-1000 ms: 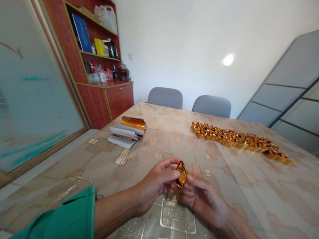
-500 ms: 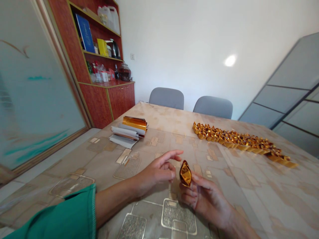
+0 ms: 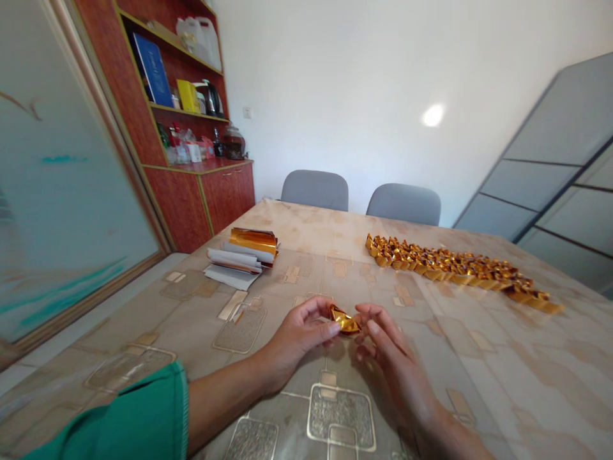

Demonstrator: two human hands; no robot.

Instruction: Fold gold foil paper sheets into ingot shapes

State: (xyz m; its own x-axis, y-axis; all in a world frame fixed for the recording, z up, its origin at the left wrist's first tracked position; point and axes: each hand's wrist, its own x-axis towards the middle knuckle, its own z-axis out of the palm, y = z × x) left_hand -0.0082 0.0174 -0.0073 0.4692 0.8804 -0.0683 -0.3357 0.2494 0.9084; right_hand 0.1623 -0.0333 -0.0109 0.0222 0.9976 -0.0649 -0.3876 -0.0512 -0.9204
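Note:
A shiny gold paper ingot [image 3: 345, 321], folded into a boat shape with pointed ends, is held just above the patterned tablecloth. My left hand [image 3: 306, 329] pinches its left end, thumb in front and fingers behind. At the opposite tip is my right hand [image 3: 395, 358], its fingers bent and thumb apart from the index finger. Whether those fingertips touch the ingot is hard to see. Farther right lie rows of similar gold paper ingots [image 3: 445, 263], packed closely together. To the left rests a stack of gold and grey-backed paper sheets [image 3: 252, 240], slightly curled.
The table [image 3: 287, 409] has a beige cloth with rectangle patterns. Two grey chairs [image 3: 315, 190] stand at its far side against the wall. A red-brown cabinet [image 3: 177, 198] with bottles and a kettle is at the back left, beside a frosted glass door [image 3: 62, 191].
The ingot has passed from my right hand's grip to my left hand's and has turned from upright to nearly sideways. My right fingers have loosened at its right tip. The view has shifted slightly.

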